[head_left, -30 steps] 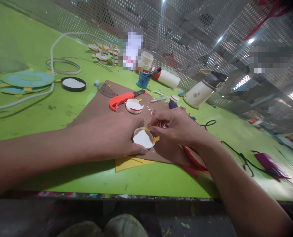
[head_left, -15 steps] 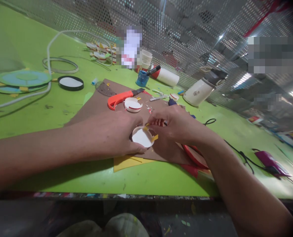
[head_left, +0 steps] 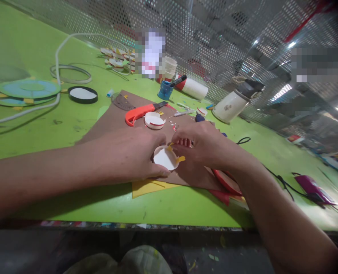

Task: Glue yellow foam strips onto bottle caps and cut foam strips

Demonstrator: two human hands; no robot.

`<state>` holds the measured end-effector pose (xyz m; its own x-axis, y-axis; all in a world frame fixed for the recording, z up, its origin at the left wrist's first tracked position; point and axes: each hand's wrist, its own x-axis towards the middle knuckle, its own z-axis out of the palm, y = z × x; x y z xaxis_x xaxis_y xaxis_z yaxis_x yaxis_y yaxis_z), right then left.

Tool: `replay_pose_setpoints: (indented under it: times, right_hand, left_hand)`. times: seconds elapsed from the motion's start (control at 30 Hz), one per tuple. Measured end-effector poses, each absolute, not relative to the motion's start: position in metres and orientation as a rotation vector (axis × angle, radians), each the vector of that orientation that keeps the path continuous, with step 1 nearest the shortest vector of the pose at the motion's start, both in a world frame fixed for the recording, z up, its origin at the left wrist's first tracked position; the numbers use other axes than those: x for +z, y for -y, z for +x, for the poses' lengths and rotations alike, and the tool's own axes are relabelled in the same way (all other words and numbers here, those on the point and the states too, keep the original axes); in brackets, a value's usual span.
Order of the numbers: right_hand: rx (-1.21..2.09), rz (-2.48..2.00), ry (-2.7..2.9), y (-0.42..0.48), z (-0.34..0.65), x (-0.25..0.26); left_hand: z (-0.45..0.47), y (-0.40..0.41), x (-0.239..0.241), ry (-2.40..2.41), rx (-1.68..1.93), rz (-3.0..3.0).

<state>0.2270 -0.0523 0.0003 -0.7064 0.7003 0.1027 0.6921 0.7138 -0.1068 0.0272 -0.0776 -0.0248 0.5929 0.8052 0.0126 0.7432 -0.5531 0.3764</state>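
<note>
My left hand (head_left: 129, 150) curls its thumb and fingers around a shallow white paper cup bottom (head_left: 165, 158), gripping it by the sides. At its far right rim, my right hand (head_left: 200, 141) pinches a small yellow paper tab (head_left: 170, 145). Another yellow tab (head_left: 181, 159) sticks out from the right side of the rim. Just beyond the hands lies a second cut cup bottom (head_left: 154, 121) with a red band, beside an orange utility knife (head_left: 137, 113). Under my right wrist, red scissor-like handles (head_left: 227, 182) are partly hidden.
A brown board (head_left: 100, 127) lies on the green table (head_left: 100, 205), with yellow paper (head_left: 148, 187) under its near edge. Farther back are a blue pot (head_left: 165, 90) holding a marker, a white paper cup stack (head_left: 195, 88) and a white jug (head_left: 230, 105). A white cable (head_left: 56, 61) loops at left.
The whole view has shifted slightly. Both hands keep their places on the cup bottom and the yellow tab, with hardly any visible movement.
</note>
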Motion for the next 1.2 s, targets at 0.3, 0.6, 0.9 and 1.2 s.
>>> replay_pose_setpoints:
  times: [0.3, 0.6, 0.9, 1.2]
  right_hand:
    - [0.020, -1.168, 2.824, 0.0532, 0.2249, 0.0006]
    - [0.018, -1.168, 2.803, 0.0534, 0.2255, -0.0006]
    - [0.015, -1.170, 2.797, 0.0527, 0.2281, -0.0015]
    - [-0.036, -1.125, 2.837, 0.0532, 0.2252, 0.0005]
  left_hand:
    - [0.0269, 0.0796, -0.0213, -1.280, 0.269, 2.462]
    - [0.0281, 0.0799, -0.0210, -1.279, 0.269, 2.483]
    - [0.0285, 0.0785, -0.0219, -1.277, 0.292, 2.481]
    - [0.0284, 0.0792, -0.0204, -1.297, 0.270, 2.454]
